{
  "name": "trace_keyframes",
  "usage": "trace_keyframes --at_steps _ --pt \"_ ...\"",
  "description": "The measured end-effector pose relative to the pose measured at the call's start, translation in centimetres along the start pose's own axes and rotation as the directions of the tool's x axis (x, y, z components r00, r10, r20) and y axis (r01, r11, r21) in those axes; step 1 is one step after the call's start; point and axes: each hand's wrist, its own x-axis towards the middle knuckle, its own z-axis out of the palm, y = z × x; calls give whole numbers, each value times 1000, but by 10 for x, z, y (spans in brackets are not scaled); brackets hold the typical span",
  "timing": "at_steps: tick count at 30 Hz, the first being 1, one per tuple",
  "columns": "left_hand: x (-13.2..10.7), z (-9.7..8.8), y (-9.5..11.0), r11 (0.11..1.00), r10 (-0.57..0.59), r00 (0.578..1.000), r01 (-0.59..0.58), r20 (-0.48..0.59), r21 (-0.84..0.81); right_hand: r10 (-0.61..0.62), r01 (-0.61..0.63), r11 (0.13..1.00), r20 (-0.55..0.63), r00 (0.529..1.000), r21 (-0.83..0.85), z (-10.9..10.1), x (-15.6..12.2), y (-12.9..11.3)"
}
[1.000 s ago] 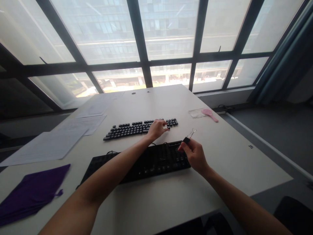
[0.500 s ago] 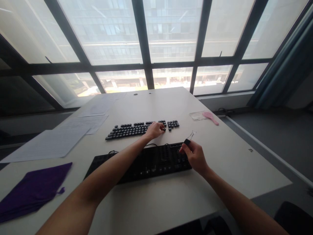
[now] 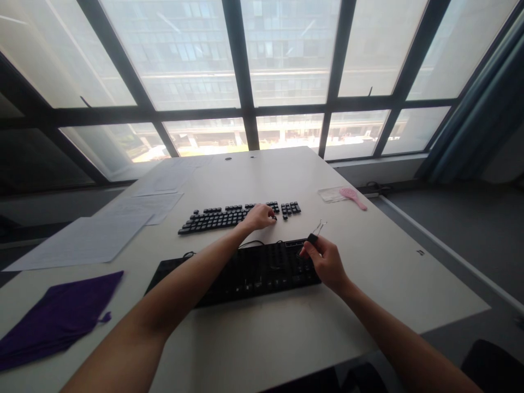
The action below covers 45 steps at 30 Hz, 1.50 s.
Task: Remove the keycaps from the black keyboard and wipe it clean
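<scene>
A black keyboard base (image 3: 245, 270) with its keys off lies on the white table (image 3: 368, 262) in front of me. Behind it, the loose black keycaps (image 3: 221, 216) are laid out in rows. My left hand (image 3: 258, 216) reaches over their right part, fingers pinched on a keycap there. My right hand (image 3: 325, 262) hovers over the right end of the keyboard base and grips a black binder clip (image 3: 314, 234) with its wire handles pointing up.
Paper sheets (image 3: 90, 234) lie at the left, a purple cloth pouch (image 3: 57, 316) at the near left. A pink brush (image 3: 352, 197) on a clear bag (image 3: 329, 193) sits at the far right. Windows stand behind the table; a dark chair (image 3: 491, 363) is at the lower right.
My left hand drew back slightly along the keycap rows and its fingers closed on a keycap. The right hand with the clip barely moved. The camera tilted a little.
</scene>
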Motion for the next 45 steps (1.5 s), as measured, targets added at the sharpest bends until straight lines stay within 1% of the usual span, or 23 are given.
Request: trace_keyframes --at_steps 6,9,13,16,20,23,25,30,32,36,42,45 --pt "2 -5 -1 1000 1 1000 -1 23 -4 1 -1 1000 -3 1000 -4 -1 0 1" --pt "2 -6 5 1000 9 1000 -9 -10 -7 -1 1 1000 -4 1000 -6 -1 0 0" --pt "2 1 20 1000 29 996 -29 -81 0 -11 11 1000 -5 1000 -14 0 1 -2" --pt "4 8 30 999 38 993 -38 -109 4 2 -2 1000 -7 1000 -1 0 2 -1" --pt "9 14 34 1000 27 992 -26 -124 5 3 -3 1000 -12 1000 0 0 2 0" --pt "11 13 33 1000 24 993 -23 -117 10 -1 1 1000 -10 1000 8 -1 2 0" --pt "10 9 29 999 31 994 -30 -102 16 -4 4 1000 -14 1000 12 -1 2 -1" --pt "1 -7 12 998 29 998 -26 -49 51 -3 3 1000 -12 1000 17 -1 1 -3" --pt "-4 -11 5 998 16 1000 -14 -25 65 -4 4 1000 -6 1000 15 -1 1 -4" --pt "-8 -9 -3 997 -17 1000 17 -4 71 -7 7 1000 3 1000 4 -1 1 -6" --pt "-4 -3 -1 998 -44 999 45 -14 38 10 -10 1000 5 1000 -3 -1 1 -5" --pt "-4 -4 7 999 -43 997 44 -64 27 9 -8 1000 5 1000 -9 -1 1 -4"
